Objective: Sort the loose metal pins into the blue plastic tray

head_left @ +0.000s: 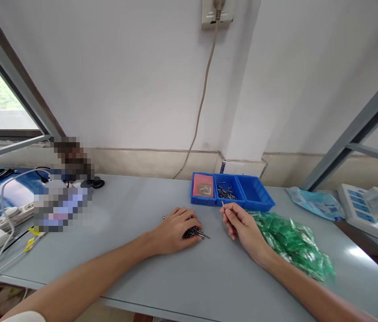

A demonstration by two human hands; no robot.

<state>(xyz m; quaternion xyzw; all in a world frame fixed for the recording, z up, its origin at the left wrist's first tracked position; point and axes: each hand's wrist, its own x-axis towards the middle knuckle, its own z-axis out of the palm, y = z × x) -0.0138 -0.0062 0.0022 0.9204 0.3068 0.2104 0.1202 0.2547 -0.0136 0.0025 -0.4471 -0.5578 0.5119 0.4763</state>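
Note:
My left hand point(178, 230) lies on the grey table, its fingers curled over a small heap of dark and silvery metal pins point(194, 232). Part of the heap shows between thumb and fingers; the rest is hidden under the palm. To the right, my right hand point(239, 222) is raised a little with thumb and forefinger closed on a thin metal pin point(223, 204), its tip pointing up. Just beyond that hand, similar pins point(226, 192) lie in the middle blue bin point(240, 202).
A blue bin with a pink packet point(203, 184) stands left of the middle one, another blue bin point(255, 190) on its right. Green plastic bags point(296, 243) lie by my right forearm. Power strips point(11, 217) and cables are at left, a light blue packet point(316, 205) at right.

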